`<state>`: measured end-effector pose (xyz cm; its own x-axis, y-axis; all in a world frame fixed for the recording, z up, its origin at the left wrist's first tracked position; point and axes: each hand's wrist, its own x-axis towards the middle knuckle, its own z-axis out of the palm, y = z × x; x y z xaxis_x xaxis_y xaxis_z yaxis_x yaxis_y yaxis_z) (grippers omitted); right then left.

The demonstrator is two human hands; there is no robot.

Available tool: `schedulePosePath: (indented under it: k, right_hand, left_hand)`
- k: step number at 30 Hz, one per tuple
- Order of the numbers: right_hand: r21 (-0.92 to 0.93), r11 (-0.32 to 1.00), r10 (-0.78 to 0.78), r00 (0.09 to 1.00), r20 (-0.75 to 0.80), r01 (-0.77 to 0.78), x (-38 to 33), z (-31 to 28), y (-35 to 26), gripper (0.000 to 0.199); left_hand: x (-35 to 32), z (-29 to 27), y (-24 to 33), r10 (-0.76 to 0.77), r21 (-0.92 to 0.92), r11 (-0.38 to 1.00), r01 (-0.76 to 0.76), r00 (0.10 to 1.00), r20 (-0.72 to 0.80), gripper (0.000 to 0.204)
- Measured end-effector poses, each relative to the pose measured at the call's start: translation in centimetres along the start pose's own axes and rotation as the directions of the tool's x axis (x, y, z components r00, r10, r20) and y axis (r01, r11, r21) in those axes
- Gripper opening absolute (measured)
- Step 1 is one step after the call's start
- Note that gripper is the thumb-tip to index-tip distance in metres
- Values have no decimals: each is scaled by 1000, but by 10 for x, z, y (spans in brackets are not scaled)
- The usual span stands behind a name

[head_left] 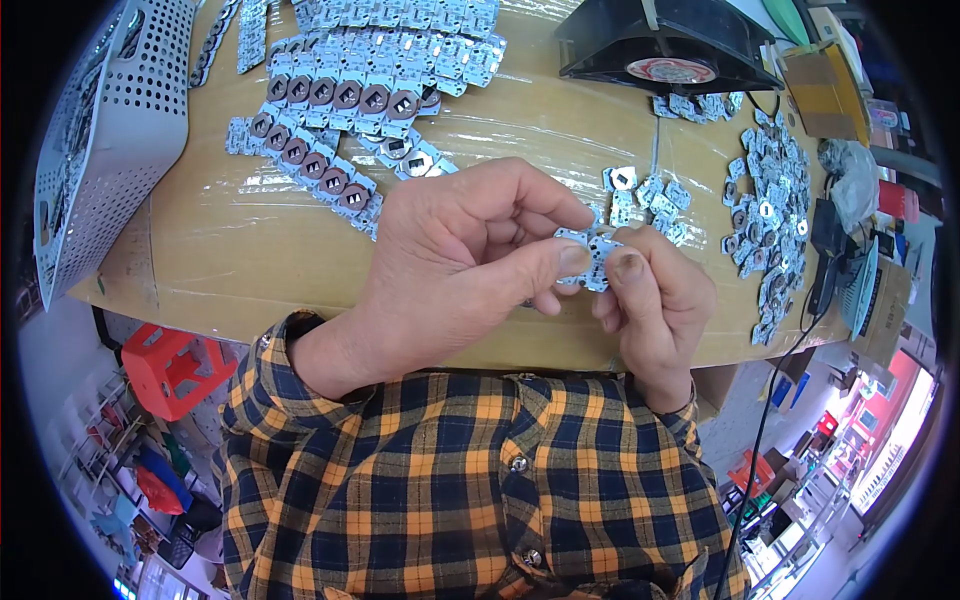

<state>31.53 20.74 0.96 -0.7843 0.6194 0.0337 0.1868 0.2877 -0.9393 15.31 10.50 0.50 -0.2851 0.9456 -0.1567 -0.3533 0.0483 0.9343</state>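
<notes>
Between my two hands, close to the table's near edge, is a small pale-blue circuit board panel (pixel 598 262). My left hand (pixel 470 245) pinches its left part between thumb and fingers. On the right part, my right hand (pixel 655 295) grips with the thumb on top and the fingers curled beneath. The fingers cover much of the panel, so its full outline is hidden. Just beyond my hands lies a small group of single boards (pixel 655 200). Rows of joined board strips with round brown parts (pixel 345 93) lie beyond my left hand.
A white perforated basket (pixel 125 130) holding boards stands at the left. A black fan (pixel 670 45) sits at the back right. Many loose boards (pixel 770 205) are heaped along the right side. A dark cable (pixel 790 350) runs over the right edge. A red stool (pixel 175 370) is at lower left.
</notes>
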Motion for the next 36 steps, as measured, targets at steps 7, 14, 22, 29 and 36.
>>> schedulePosePath:
  k: [7,14,22,29,36]
  right_hand:
    - [575,751,321,940,114,-326,-3,10,-6,29]
    - [736,600,408,911,56,-314,2,20,-4,31]
    - [480,848,297,952,-77,-226,-2,15,3,26]
    - [458,846,344,936,-76,-274,-1,15,-1,26]
    - [420,862,340,938,-65,-283,-2,17,-2,29]
  left_hand:
    - [2,-9,5,-135,-225,961,159,984,119,14]
    - [-2,-1,-6,108,-183,977,-112,994,-32,17]
    - [2,1,-10,545,471,743,-475,838,-15,20]
    - [1,5,-10,557,481,737,-475,830,-33,19]
    - [4,3,-10,531,391,796,-461,843,-87,18]
